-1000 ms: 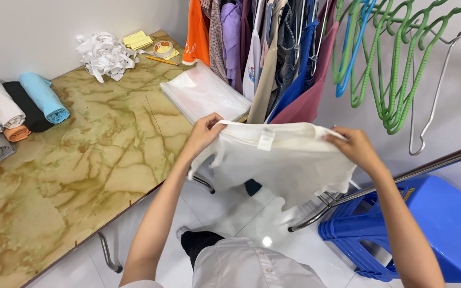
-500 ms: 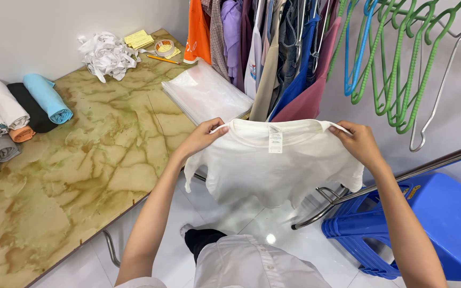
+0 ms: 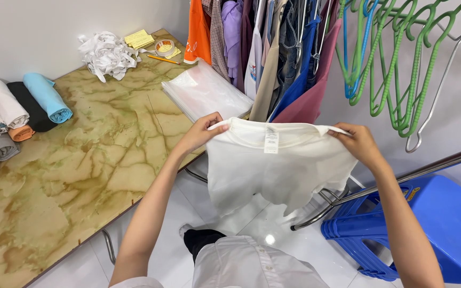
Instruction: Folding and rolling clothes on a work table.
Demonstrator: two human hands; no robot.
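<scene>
I hold a white T-shirt [image 3: 278, 165] stretched out in the air in front of me, its neck label facing me. My left hand [image 3: 201, 133] pinches the left shoulder of the shirt, just off the table's near edge. My right hand [image 3: 359, 143] grips the right shoulder, above a metal rail. The shirt hangs down loosely between both hands.
A marble-patterned table [image 3: 81, 176] lies to the left with rolled cloths [image 3: 22, 106], a heap of white strips [image 3: 105, 53], a tape roll [image 3: 165, 47], yellow notes and clear plastic bags [image 3: 204, 93]. Hanging clothes [image 3: 273, 48], green hangers [image 3: 396, 58] and a blue stool [image 3: 433, 229] stand ahead and right.
The shirt was bunched and tilted between my hands; now it is pulled out flat and level, label facing me, and held slightly higher.
</scene>
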